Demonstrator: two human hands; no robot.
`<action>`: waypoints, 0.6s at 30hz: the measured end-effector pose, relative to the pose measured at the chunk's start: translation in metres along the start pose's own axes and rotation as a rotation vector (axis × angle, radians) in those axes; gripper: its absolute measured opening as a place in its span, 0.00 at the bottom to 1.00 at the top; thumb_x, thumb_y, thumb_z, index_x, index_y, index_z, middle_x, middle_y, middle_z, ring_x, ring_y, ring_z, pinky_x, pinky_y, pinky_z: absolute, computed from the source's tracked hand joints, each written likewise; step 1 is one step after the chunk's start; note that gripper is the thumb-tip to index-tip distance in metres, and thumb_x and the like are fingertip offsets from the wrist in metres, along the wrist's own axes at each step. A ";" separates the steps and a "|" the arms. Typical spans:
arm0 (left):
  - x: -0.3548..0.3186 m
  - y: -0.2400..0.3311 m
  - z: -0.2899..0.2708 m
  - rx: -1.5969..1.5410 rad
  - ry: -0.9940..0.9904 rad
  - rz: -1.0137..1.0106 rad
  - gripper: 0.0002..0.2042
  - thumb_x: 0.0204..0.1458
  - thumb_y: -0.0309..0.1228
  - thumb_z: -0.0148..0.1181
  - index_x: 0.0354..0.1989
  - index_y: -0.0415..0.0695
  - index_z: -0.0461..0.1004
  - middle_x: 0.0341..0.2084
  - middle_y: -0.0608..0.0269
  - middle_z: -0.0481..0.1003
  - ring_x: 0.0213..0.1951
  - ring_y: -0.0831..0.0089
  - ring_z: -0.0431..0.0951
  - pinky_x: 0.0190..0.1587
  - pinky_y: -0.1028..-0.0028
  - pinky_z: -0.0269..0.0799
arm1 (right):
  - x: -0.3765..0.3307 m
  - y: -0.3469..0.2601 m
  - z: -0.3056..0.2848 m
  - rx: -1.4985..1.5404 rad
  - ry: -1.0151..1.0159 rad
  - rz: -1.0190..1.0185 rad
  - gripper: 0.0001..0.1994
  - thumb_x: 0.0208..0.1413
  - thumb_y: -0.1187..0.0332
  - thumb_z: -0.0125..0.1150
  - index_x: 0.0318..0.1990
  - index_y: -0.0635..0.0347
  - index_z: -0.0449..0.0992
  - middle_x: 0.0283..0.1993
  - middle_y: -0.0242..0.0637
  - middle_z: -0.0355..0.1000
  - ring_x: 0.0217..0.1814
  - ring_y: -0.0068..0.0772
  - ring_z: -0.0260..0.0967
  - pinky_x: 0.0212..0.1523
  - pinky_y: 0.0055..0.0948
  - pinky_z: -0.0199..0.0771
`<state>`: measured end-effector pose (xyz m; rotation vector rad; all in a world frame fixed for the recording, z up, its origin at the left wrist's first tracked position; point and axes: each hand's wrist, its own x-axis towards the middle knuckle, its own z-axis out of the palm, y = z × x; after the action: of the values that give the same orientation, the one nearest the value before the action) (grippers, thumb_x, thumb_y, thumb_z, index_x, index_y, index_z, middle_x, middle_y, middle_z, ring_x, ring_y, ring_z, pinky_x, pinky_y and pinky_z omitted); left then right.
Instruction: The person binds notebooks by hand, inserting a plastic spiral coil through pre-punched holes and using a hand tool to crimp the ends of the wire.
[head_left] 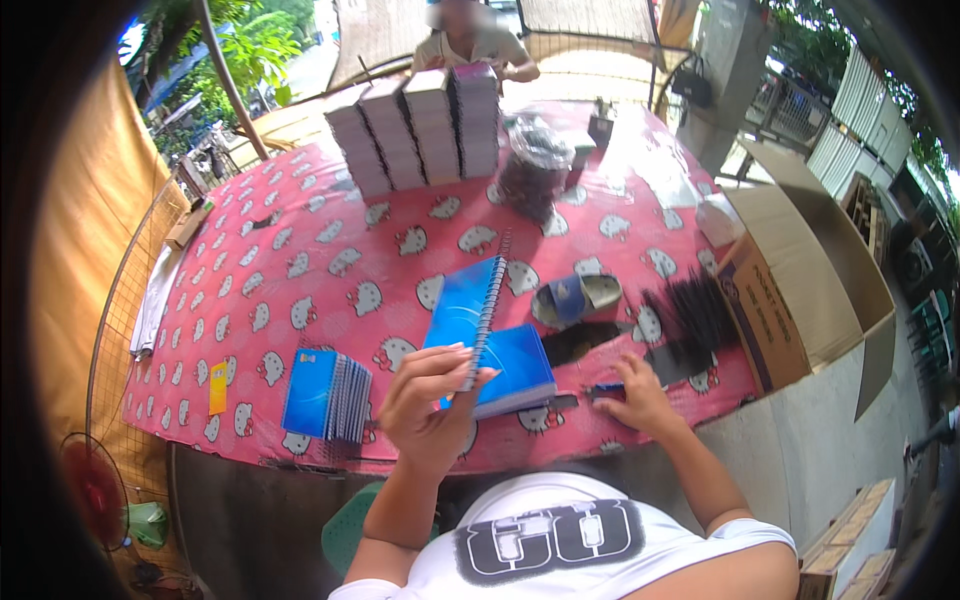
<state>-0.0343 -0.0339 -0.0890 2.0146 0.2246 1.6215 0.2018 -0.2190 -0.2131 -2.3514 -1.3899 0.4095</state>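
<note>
My left hand [432, 398] grips a blue spiral-bound notebook [465, 308] and holds it upright by its wire spine, above a short stack of blue notebooks [517, 368] near the table's front edge. My right hand [634, 393] rests on the red patterned tablecloth [300, 270], fingers on a small blue and dark tool [603, 391] beside a pile of black binding strips [693, 318]. Another stack of blue notebooks [326, 396] lies to the left.
Tall stacks of white-edged books [415, 132] stand at the table's far side, in front of a person [472, 45] seated there. A dark bag of small parts [533, 168], a sandal [575, 298], an open cardboard box [800, 290] at right, a red fan [95, 490] lower left.
</note>
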 end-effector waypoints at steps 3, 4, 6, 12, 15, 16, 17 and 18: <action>-0.027 0.001 0.013 0.077 -0.183 -0.062 0.12 0.37 0.17 0.71 0.31 0.39 0.76 0.30 0.55 0.78 0.36 0.62 0.80 0.39 0.72 0.76 | -0.044 0.005 0.030 -0.107 0.094 -0.042 0.36 0.46 0.54 0.66 0.61 0.59 0.61 0.65 0.50 0.52 0.70 0.53 0.47 0.68 0.55 0.42; -0.037 0.001 0.017 0.082 -0.238 -0.131 0.12 0.37 0.17 0.71 0.31 0.39 0.76 0.29 0.55 0.78 0.36 0.61 0.80 0.39 0.71 0.76 | -0.043 0.003 0.030 -0.061 0.120 0.016 0.34 0.49 0.55 0.64 0.61 0.57 0.61 0.65 0.50 0.53 0.70 0.52 0.46 0.68 0.57 0.40; -0.043 0.006 0.025 0.079 -0.185 -0.206 0.12 0.38 0.18 0.71 0.32 0.40 0.77 0.33 0.55 0.79 0.37 0.65 0.79 0.40 0.71 0.75 | -0.039 0.002 0.028 0.018 0.213 0.019 0.27 0.51 0.61 0.62 0.59 0.58 0.64 0.58 0.48 0.59 0.63 0.49 0.55 0.64 0.50 0.51; -0.046 0.007 0.021 0.059 -0.063 -0.239 0.10 0.40 0.19 0.70 0.32 0.38 0.77 0.36 0.55 0.78 0.35 0.70 0.79 0.36 0.74 0.75 | -0.042 -0.099 -0.057 0.436 0.273 -0.359 0.22 0.51 0.67 0.61 0.55 0.59 0.69 0.50 0.46 0.65 0.53 0.45 0.62 0.54 0.40 0.61; -0.046 0.007 0.025 0.075 -0.060 -0.204 0.10 0.40 0.17 0.69 0.31 0.36 0.76 0.35 0.51 0.78 0.35 0.71 0.80 0.38 0.75 0.78 | -0.040 -0.120 -0.067 0.301 0.328 -0.524 0.23 0.50 0.68 0.62 0.55 0.59 0.69 0.49 0.45 0.65 0.52 0.46 0.63 0.53 0.39 0.62; -0.046 0.008 0.028 0.064 -0.055 -0.206 0.10 0.40 0.16 0.69 0.31 0.36 0.76 0.35 0.51 0.78 0.35 0.70 0.80 0.38 0.74 0.78 | -0.039 -0.121 -0.066 0.291 0.318 -0.522 0.23 0.49 0.68 0.62 0.55 0.59 0.69 0.49 0.45 0.65 0.52 0.46 0.63 0.53 0.39 0.62; -0.045 0.009 0.031 0.053 -0.049 -0.208 0.10 0.40 0.15 0.68 0.31 0.35 0.76 0.35 0.51 0.78 0.35 0.70 0.80 0.37 0.74 0.78 | -0.038 -0.121 -0.065 0.281 0.307 -0.521 0.23 0.49 0.68 0.63 0.55 0.59 0.69 0.49 0.45 0.65 0.52 0.47 0.62 0.53 0.39 0.62; -0.044 0.009 0.032 0.044 -0.043 -0.211 0.09 0.41 0.14 0.67 0.32 0.35 0.76 0.34 0.51 0.78 0.34 0.70 0.80 0.37 0.74 0.78 | -0.037 -0.122 -0.064 0.287 0.309 -0.528 0.22 0.50 0.68 0.62 0.54 0.60 0.70 0.48 0.45 0.66 0.50 0.46 0.64 0.51 0.38 0.64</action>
<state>-0.0174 -0.0713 -0.1265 1.9823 0.4441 1.4519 0.1181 -0.2085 -0.0983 -1.6534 -1.5972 0.0789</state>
